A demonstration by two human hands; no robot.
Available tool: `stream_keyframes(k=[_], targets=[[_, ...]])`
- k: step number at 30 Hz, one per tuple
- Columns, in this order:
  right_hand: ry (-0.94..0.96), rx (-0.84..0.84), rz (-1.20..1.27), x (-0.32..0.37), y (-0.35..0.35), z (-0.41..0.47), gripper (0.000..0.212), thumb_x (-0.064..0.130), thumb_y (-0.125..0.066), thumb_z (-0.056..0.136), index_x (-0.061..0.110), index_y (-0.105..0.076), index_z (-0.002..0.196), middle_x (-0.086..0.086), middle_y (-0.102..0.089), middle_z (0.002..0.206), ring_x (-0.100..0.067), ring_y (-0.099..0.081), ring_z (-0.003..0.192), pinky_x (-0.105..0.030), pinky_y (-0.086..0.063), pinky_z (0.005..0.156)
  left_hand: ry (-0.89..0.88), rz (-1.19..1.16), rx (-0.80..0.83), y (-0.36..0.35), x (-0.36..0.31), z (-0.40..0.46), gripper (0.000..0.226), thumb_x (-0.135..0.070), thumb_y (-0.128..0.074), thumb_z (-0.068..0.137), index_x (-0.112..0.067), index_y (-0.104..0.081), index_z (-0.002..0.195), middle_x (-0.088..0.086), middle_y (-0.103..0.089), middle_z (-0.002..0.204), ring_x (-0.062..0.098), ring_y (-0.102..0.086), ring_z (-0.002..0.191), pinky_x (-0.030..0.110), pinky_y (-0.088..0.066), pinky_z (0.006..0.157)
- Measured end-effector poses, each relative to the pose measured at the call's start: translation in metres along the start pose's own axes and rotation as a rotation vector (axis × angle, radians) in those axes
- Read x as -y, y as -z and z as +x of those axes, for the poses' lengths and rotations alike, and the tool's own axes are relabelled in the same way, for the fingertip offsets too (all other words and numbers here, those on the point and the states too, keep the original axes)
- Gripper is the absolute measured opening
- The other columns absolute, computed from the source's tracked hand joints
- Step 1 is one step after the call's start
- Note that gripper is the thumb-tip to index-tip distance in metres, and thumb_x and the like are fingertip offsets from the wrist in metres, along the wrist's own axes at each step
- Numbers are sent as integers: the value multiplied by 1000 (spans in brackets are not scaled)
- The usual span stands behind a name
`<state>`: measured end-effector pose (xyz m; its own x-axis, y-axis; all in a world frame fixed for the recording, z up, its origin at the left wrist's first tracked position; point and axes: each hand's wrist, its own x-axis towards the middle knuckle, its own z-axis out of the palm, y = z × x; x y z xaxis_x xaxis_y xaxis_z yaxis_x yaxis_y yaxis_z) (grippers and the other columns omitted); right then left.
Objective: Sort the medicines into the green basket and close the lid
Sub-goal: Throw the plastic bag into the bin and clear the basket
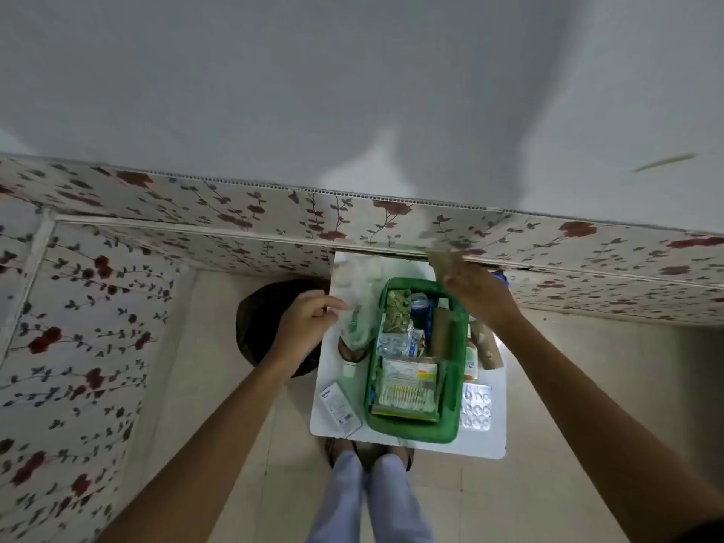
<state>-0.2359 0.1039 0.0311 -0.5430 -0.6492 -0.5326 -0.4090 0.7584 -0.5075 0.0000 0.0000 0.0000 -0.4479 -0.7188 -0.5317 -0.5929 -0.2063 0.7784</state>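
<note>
While the left hand (309, 319) grips a clear bag (354, 323) and the right hand (476, 291) lifts a blurred packet (440, 262) mid-frame, either could snag the crowded green basket (415, 431) and spill it.

Green basket (411, 431) on a white table (407, 444); cream panels (98, 307) patterned with dark red flowers and grey-green vines; pale blue trousers (372, 499).
</note>
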Motion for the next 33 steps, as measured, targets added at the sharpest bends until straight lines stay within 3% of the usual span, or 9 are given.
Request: stream_keyframes(k=[4, 8, 11, 16, 18, 21, 23, 26, 33], targets=[[65, -245, -78, -6, -9, 3, 30, 17, -42, 94, 2, -61, 112, -20, -63, 120, -27, -58, 91, -32, -43, 74, -89, 327, 146, -19, 22, 14, 31, -10, -60, 84, -11, -64, 115, 10, -41, 143, 20, -38, 134, 19, -29, 99], [386, -544, 8, 25, -17, -27, 33, 9, -46, 86, 5, -64, 113, -12, -63, 124, -21, -60, 108, -20, -40, 93, 31, -7, -149, -23, 34, 12, 25, 4, -57, 82, -5, -68, 103, 13, -69, 104, 17, -61, 94, 18, -44, 81], [600, -427, 36, 57, -42, -45, 38, 5, -53, 84, 8, -60, 121, -5, -61, 123, 2, -48, 104, -3, -35, 89, 227, -544, -268, -1, 35, -1, 18, 6, -55, 84, -4, -68, 90, 6, -67, 76, 20, -63, 75, 24, -54, 66], [862, -35, -169, 100, -120, -45, 61, 36, -55, 78, 10, -46, 133, -10, -52, 138, -25, -54, 119, -38, -46, 95, 230, -854, -233, 50, 49, -35, 20, 8, -51, 84, -5, -66, 87, 2, -69, 68, 12, -65, 67, 20, -56, 63], [936, -36, -256, 114, -153, -43, 55, 37, -49, 74, 13, -57, 123, -6, -62, 128, -27, -61, 105, -37, -48, 82, 232, -881, -200, 65, 58, -43, 19, 8, -51, 84, -4, -65, 90, 9, -66, 78, 17, -63, 74, 23, -57, 67], [994, -151, -226, 130, -198, -39, 30, 17, -45, 75, 15, -73, 86, -1, -75, 86, -27, -62, 68, -30, -51, 57, 244, -850, -199, 86, 82, -43, 18, 3, -52, 85, -7, -67, 87, 11, -68, 86, 21, -64, 81, 34, -54, 78], [911, -114, -197, 131, -228, -28, 32, 9, -41, 74, 12, -73, 75, -4, -73, 71, -26, -60, 60, -27, -50, 48, 291, -805, -240, 98, 107, -40, 18, -3, -51, 88, -12, -67, 89, 9, -70, 90, 21, -65, 84, 32, -54, 76], [711, 26, -230, 124, -273, 2, 22, -3, -50, 75, 8, -69, 78, -12, -68, 83, -32, -64, 59, -26, -47, 45, 436, -867, -339, 108, 150, -34, 18, -9, -50, 90, -10, -64, 101, 10, -67, 98, 23, -63, 86, 32, -51, 76], [175, 241, -349, 103, -375, 94, 32, 2, -44, 91, -1, -50, 121, -20, -54, 126, -35, -59, 105, -38, -52, 82, 539, -859, -352, 112, 228, -8, 16, -7, -48, 89, -10, -63, 94, 11, -66, 92, 25, -62, 82, 34, -50, 77]])
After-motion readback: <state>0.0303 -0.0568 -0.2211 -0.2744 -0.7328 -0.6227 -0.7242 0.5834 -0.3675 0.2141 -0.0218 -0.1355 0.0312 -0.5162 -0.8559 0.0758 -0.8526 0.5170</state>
